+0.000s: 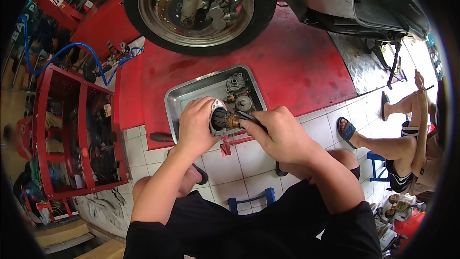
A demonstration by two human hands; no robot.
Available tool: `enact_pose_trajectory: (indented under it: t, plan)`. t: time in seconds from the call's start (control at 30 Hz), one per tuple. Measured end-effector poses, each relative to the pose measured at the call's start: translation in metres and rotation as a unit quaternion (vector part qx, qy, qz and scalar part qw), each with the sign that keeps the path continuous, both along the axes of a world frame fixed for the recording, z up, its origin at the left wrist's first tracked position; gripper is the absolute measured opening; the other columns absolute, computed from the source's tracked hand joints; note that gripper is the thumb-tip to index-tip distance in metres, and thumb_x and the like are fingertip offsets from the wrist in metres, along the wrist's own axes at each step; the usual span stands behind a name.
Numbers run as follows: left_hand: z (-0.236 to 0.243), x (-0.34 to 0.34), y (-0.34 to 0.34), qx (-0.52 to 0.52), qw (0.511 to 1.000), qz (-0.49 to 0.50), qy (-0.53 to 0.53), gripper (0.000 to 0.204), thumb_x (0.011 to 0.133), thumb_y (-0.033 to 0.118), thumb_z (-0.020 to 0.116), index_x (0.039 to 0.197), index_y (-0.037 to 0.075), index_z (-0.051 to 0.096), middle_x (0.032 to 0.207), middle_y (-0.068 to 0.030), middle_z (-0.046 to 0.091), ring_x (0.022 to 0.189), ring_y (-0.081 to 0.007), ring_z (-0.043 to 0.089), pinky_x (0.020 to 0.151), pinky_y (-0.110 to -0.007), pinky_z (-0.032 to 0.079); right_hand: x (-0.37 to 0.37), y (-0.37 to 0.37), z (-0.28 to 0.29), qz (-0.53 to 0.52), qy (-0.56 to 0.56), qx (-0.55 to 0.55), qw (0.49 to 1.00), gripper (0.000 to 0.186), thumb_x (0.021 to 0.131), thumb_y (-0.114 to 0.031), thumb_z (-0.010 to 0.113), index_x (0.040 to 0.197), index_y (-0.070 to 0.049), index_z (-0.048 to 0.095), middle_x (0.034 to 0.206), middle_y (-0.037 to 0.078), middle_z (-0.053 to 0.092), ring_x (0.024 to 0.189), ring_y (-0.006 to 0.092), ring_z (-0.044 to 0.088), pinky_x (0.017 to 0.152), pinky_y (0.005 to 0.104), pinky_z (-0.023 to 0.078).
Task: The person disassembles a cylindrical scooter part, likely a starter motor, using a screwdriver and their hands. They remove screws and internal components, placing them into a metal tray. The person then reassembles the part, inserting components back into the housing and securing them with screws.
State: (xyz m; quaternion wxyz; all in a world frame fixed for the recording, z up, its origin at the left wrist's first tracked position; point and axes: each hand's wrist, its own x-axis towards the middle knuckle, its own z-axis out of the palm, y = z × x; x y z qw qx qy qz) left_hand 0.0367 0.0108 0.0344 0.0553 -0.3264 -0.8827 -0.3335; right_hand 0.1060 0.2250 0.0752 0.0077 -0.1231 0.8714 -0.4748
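My left hand [194, 123] is wrapped round a hollow metal housing [214, 118] with a light flanged rim, held over a steel tray [176, 95]. My right hand [282, 134] grips a brass-coloured cylindrical part [234, 121] at the housing's mouth, along with a slim black piece [256, 120] that I cannot make out. The brass part continues into a dark ribbed core inside the housing. In the tray lie a cast metal part [235, 82] and a round metal part [243, 103]. A dark handle [162, 137] sticks out left of the tray.
A red work platform [302, 62] bears the tray below a motorbike's front wheel [199, 41]. A red tool trolley [84, 88] and blue hose [62, 50] are at the left. A co-worker [414, 153] sits at the right. A blue stool [251, 198] is below me.
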Motion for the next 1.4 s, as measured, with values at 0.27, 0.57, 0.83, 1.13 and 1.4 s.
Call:
enact_pose_trajectory:
  t: [0.27, 0.57, 0.83, 1.13, 1.4]
  plan:
    - [-0.006, 0.006, 0.010, -0.001, 0.998, -0.060, 0.024, 0.045, 0.054, -0.002, 0.079, 0.096, 0.006, 0.063, 0.098, -0.0108, 0.065, 0.094, -0.0354, 0.062, 0.083, -0.042, 0.051, 0.007, -0.012, -0.006, 0.034, 0.009, 0.054, 0.998, 0.017, 0.090, -0.012, 0.066, 0.085, 0.004, 0.063, 0.068, 0.023, 0.063, 0.064, 0.0445, 0.063, 0.060, 0.0500, 0.051]
    - [-0.002, 0.010, 0.011, 0.072, 0.981, -0.091, -0.155, 0.046, 0.055, -0.001, 0.081, 0.098, 0.004, 0.064, 0.092, -0.0117, 0.067, 0.086, -0.0351, 0.067, 0.075, -0.038, 0.053, 0.006, -0.007, -0.002, 0.028, 0.057, 0.120, 0.991, 0.021, 0.087, -0.022, 0.070, 0.086, -0.001, 0.065, 0.071, 0.015, 0.066, 0.065, 0.0385, 0.065, 0.057, 0.0475, 0.052]
    - [0.000, 0.018, 0.021, 0.159, 0.964, -0.111, -0.184, 0.045, 0.057, 0.002, 0.080, 0.098, 0.002, 0.064, 0.091, -0.0139, 0.068, 0.083, -0.0313, 0.070, 0.074, -0.036, 0.054, 0.004, -0.015, -0.016, -0.026, 0.248, 0.059, 0.967, 0.021, 0.079, -0.015, 0.078, 0.073, -0.004, 0.061, 0.065, 0.007, 0.058, 0.049, 0.0274, 0.056, 0.043, 0.0372, 0.043]
    - [0.004, 0.028, 0.024, 0.192, 0.965, -0.095, -0.148, 0.034, 0.065, 0.007, 0.076, 0.096, 0.000, 0.064, 0.087, -0.0148, 0.068, 0.077, -0.0336, 0.069, 0.070, -0.036, 0.054, 0.002, -0.025, -0.027, -0.063, 0.323, 0.056, 0.943, 0.022, 0.079, -0.012, 0.075, 0.069, -0.007, 0.056, 0.062, 0.006, 0.055, 0.048, 0.0248, 0.056, 0.043, 0.0363, 0.045]
    - [0.010, 0.032, 0.013, 0.173, 0.975, -0.080, -0.110, 0.032, 0.065, 0.005, 0.075, 0.093, -0.001, 0.064, 0.086, -0.0166, 0.067, 0.076, -0.0353, 0.068, 0.068, -0.036, 0.053, 0.000, -0.038, -0.043, -0.043, 0.351, -0.007, 0.935, 0.024, 0.078, -0.007, 0.072, 0.067, -0.007, 0.050, 0.061, 0.006, 0.052, 0.046, 0.0260, 0.053, 0.043, 0.0374, 0.042]
